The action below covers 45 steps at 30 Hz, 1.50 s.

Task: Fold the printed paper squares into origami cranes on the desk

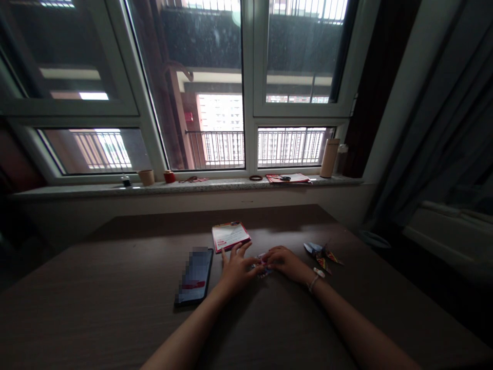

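A small piece of printed, colourful paper (263, 265) lies low over the table between my two hands. My left hand (236, 270) has its thumb and forefinger closed on the paper's left side, with its other fingers spread. From the right, my right hand (287, 263) bends its fingers over the paper's other side; a bracelet circles that wrist. The fingertips partly hide the paper, so its folds are hard to make out. Just beyond my left fingers is a stack of white and red printed sheets (230, 235).
Left of my left forearm lies a phone (195, 277). Folded paper pieces (321, 255) rest right of my right hand. Along the windowsill (223, 186) stand a paper cup (146, 178), a red spool-like item (169, 177), more sheets (296, 178) and a tan bottle (330, 158).
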### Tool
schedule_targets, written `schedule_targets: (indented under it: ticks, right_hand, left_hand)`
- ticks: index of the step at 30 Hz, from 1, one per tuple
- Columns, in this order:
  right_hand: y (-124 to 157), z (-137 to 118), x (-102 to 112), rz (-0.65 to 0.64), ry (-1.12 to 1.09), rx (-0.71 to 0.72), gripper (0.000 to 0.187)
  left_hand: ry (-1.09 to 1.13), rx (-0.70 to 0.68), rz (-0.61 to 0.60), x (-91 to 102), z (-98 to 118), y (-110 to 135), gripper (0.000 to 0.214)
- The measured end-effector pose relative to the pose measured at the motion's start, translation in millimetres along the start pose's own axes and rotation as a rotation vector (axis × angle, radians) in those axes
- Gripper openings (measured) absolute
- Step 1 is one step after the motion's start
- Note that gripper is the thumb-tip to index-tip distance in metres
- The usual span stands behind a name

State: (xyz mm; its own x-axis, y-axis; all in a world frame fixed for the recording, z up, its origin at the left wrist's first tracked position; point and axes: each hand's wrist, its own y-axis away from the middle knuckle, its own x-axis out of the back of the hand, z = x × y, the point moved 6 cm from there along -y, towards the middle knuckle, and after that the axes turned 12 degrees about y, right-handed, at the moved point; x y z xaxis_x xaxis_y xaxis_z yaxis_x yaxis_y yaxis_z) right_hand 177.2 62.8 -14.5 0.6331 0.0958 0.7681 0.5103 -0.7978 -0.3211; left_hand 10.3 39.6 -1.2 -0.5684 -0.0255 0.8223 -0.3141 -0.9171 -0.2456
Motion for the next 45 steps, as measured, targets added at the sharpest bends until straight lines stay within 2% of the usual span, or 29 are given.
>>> schedule_targets:
  ticks: [4, 7, 10, 18, 27, 35, 45]
  right_hand:
    - [-1, 10, 1, 0.042, -0.046, -0.073, 0.025]
    - [0, 18, 4, 0.096, 0.023, -0.185, 0.024]
    - [2, 21, 2, 0.087, 0.087, -0.245, 0.021]
    - [1, 21, -3, 0.072, 0.193, -0.227, 0.018]
    - [0, 16, -6, 0.047, 0.283, -0.249, 0.024]
    - [-2, 16, -7, 0.039, 0.289, -0.294, 0.022]
    - [-1, 17, -9, 0.064, 0.274, -0.278, 0.026]
  left_hand:
    - [0.027, 0.038, -0.021, 1.3, -1, 0, 0.024]
    - [0.058, 0.072, -0.025, 2.6, 0, 0, 0.027]
    - [0.084, 0.118, -0.031, 2.2, -1, 0, 0.030]
    - [0.070, 0.168, -0.018, 1.7, -5, 0, 0.024]
    - [0.067, 0.202, 0.002, -2.3, -11, -1, 0.031]
    - [0.056, 0.213, -0.008, -0.9, -10, -1, 0.033]
    - [0.021, 0.217, -0.007, -1.6, -8, 0, 0.030]
